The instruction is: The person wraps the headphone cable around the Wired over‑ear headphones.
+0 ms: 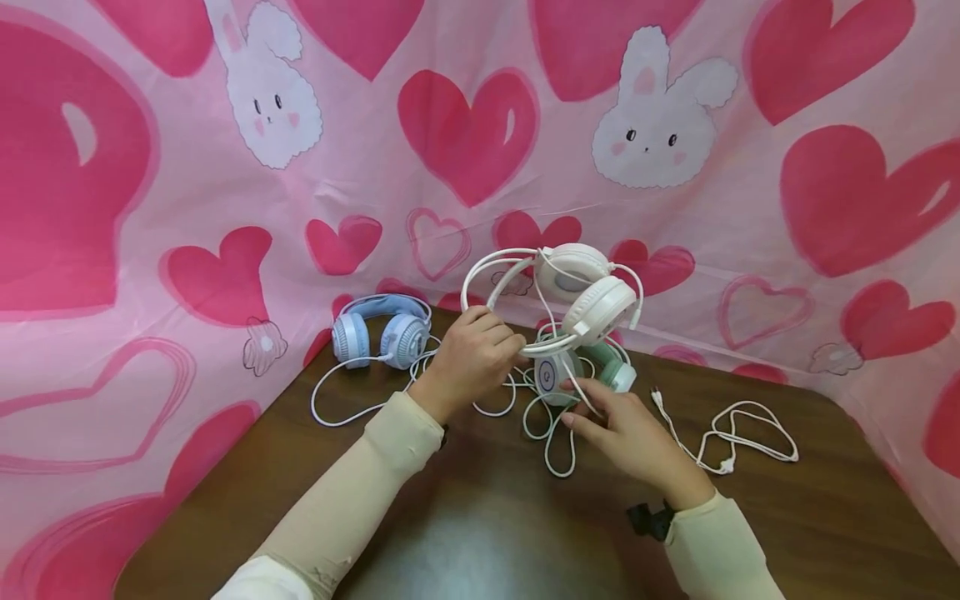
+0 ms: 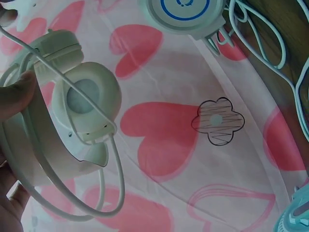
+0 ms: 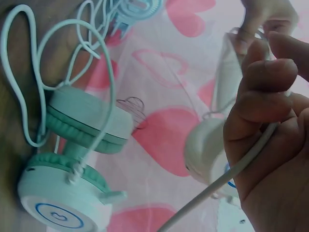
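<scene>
White over-ear headphones (image 1: 600, 310) are held up off the table, tilted, with the ear cups toward the right. My left hand (image 1: 474, 357) grips them by the headband; in the left wrist view its thumb and fingers (image 2: 17, 94) lie on either side of the band. A white cable (image 3: 217, 186) runs through my right hand (image 1: 622, 427), whose fingers curl round it in the right wrist view. Right behind and below the raised headphones, mint-green and white headphones (image 3: 63, 203) lie on the table, partly hidden in the head view.
Light-blue headphones (image 1: 405, 340) stand at the back left with their cable looped in front. Tangled cable loops lie around the green pair. At the right, a white cable with a plug (image 1: 727, 464) lies on the brown table (image 1: 480, 533). A pink heart-patterned cloth (image 1: 570, 208) hangs behind.
</scene>
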### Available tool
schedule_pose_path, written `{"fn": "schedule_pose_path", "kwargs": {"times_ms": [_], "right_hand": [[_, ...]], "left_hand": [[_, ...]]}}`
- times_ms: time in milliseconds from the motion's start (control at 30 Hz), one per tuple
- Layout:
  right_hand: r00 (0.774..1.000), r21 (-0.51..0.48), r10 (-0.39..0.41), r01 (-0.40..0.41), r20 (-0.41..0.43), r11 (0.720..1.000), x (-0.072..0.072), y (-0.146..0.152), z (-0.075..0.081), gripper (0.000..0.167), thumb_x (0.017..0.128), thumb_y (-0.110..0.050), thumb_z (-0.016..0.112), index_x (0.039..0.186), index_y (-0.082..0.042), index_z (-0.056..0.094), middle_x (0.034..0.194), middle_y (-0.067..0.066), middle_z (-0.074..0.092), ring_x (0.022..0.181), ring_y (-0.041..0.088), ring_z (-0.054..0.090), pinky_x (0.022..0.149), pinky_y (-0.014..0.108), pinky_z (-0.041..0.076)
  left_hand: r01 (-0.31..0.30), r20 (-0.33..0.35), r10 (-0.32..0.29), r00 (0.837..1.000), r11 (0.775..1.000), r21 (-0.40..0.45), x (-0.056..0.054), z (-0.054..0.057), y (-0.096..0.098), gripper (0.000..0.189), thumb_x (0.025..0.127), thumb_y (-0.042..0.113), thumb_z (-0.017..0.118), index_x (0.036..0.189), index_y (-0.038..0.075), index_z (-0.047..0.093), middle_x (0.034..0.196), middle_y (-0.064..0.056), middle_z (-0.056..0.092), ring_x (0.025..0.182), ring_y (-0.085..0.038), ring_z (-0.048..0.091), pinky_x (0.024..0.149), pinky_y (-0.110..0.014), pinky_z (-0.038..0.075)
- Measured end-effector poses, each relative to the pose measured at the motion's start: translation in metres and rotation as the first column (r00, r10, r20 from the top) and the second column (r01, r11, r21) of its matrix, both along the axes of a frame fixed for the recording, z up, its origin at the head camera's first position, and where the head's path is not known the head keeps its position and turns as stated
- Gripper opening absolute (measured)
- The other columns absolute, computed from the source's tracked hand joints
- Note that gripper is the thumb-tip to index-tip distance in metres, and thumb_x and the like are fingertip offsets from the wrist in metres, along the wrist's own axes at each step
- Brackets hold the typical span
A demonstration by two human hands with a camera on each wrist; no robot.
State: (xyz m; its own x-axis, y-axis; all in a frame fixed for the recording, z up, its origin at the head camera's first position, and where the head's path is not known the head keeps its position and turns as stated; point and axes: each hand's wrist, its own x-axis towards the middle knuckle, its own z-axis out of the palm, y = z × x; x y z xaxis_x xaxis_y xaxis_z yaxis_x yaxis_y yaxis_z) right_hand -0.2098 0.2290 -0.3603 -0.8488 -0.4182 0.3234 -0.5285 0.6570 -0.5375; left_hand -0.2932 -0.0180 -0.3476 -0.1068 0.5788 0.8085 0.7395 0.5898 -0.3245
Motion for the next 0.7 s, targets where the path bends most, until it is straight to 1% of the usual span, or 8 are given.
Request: {"fn": "schedule_pose_path", "kwargs": {"times_ms": [167, 233, 367, 467, 567, 700], "right_hand": [[1.000, 0.065, 0.004, -0.004, 0.002, 0.998, 0.003, 0.008, 0.008, 0.013, 0.091, -0.027, 0.069, 0.102, -0.024, 0.063, 0.065, -0.014, 0.052, 0.059, 0.006, 0.048, 0.054, 0.027, 0.042], [1.000, 0.098, 0.002, -0.002, 0.008, 0.995, 0.006, 0.011, 0.012, 0.009, 0.091, -0.028, 0.069, 0.096, -0.027, 0.062, 0.063, -0.014, 0.050, 0.058, 0.005, 0.047, 0.054, 0.027, 0.042], [1.000, 0.153, -0.002, 0.003, -0.008, 0.988, 0.014, 0.018, 0.022, 0.010, 0.090, -0.029, 0.071, 0.093, -0.030, 0.062, 0.062, -0.017, 0.050, 0.056, 0.004, 0.046, 0.053, 0.026, 0.041], [0.999, 0.176, 0.015, -0.008, -0.037, 0.984, 0.023, 0.023, 0.032, 0.012, 0.088, -0.029, 0.073, 0.094, -0.030, 0.062, 0.063, -0.019, 0.051, 0.058, 0.003, 0.046, 0.053, 0.026, 0.041], [0.997, 0.180, 0.040, -0.029, -0.061, 0.983, 0.030, 0.029, 0.041, 0.013, 0.087, -0.026, 0.074, 0.093, -0.028, 0.063, 0.065, -0.020, 0.052, 0.060, 0.002, 0.047, 0.054, 0.025, 0.041], [0.994, 0.157, 0.075, -0.061, -0.084, 0.986, 0.039, 0.038, 0.051, 0.018, 0.087, -0.019, 0.074, 0.091, -0.030, 0.061, 0.063, -0.022, 0.045, 0.058, 0.000, 0.043, 0.051, 0.022, 0.038]], "left_hand": [[0.014, 0.036, -0.014, 0.999, 1.000, -0.008, -0.003, 0.001, -0.001, 0.007, 0.086, 0.018, 0.072, 0.081, 0.013, 0.073, 0.080, 0.001, 0.071, 0.081, -0.018, 0.063, 0.089, -0.035, 0.045], [0.022, 0.043, -0.022, 0.999, 1.000, -0.018, -0.003, 0.000, -0.001, 0.008, 0.086, 0.019, 0.072, 0.081, 0.013, 0.073, 0.079, 0.001, 0.071, 0.081, -0.018, 0.063, 0.088, -0.035, 0.046], [0.033, 0.044, -0.031, 0.999, 0.998, -0.044, -0.004, -0.001, 0.000, 0.005, 0.085, 0.017, 0.073, 0.081, 0.013, 0.073, 0.079, 0.002, 0.070, 0.079, -0.017, 0.062, 0.086, -0.034, 0.046], [0.037, 0.058, -0.033, 0.998, 0.997, -0.070, -0.003, -0.001, 0.001, 0.002, 0.082, 0.015, 0.074, 0.083, 0.014, 0.073, 0.079, 0.002, 0.070, 0.080, -0.017, 0.062, 0.088, -0.034, 0.045], [0.056, 0.083, -0.048, 0.995, 0.994, -0.097, -0.002, 0.000, 0.001, 0.003, 0.082, 0.015, 0.073, 0.084, 0.013, 0.074, 0.078, 0.003, 0.069, 0.081, -0.017, 0.061, 0.090, -0.034, 0.044], [0.098, 0.090, -0.087, 0.992, 0.987, -0.130, -0.001, 0.001, 0.004, 0.005, 0.081, 0.012, 0.071, 0.085, 0.013, 0.074, 0.075, 0.004, 0.068, 0.080, -0.016, 0.060, 0.090, -0.034, 0.044]]}}
